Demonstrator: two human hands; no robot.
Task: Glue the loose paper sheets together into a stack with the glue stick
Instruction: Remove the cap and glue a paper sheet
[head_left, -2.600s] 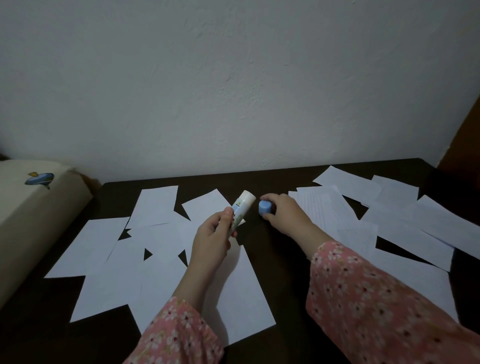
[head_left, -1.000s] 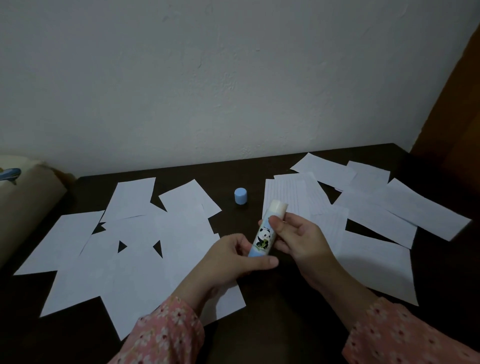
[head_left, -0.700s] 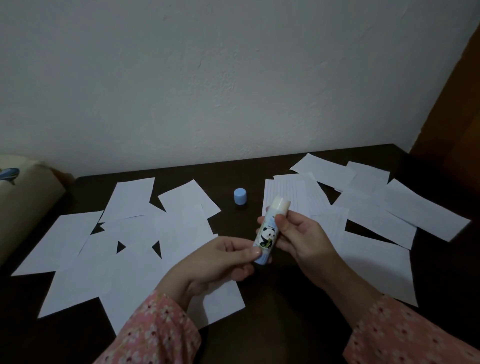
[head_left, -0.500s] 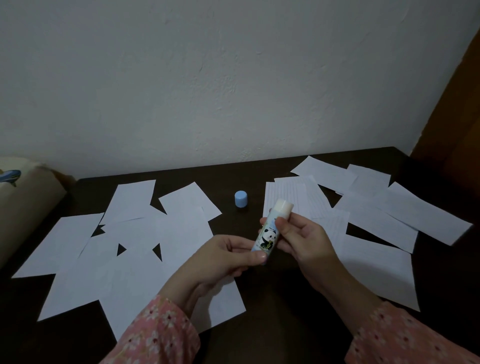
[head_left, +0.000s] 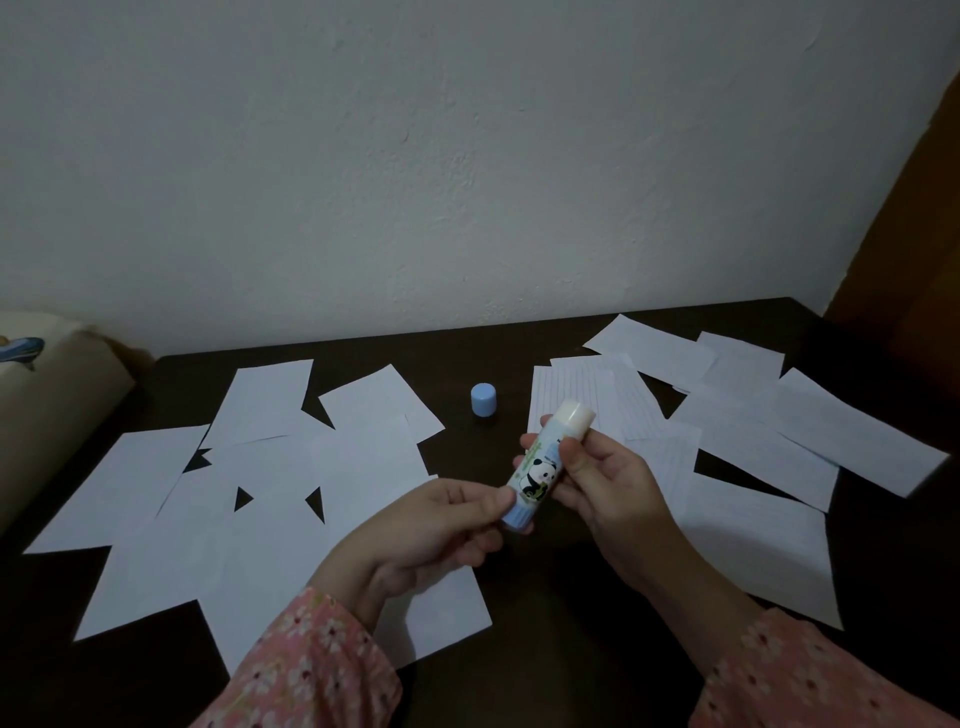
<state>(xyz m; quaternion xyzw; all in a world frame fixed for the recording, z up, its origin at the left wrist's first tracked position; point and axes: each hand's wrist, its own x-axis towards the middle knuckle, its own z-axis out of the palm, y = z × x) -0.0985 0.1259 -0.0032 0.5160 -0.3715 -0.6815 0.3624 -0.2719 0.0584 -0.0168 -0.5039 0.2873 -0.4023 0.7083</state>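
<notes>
Both hands grip uncapped glue stick, panda label, w/ blue base.

The scene is dimly lit, with a cool, bluish cast, and the wall is shaded toward grey at the upper corners. The dark surface is rendered almost black, so the papers stand out pale against it, and only soft, faint shadows are seen under the hands. Focus is kept fairly sharp at the centre, while wide-angle bending and slight softness are shown at the edges.
</notes>
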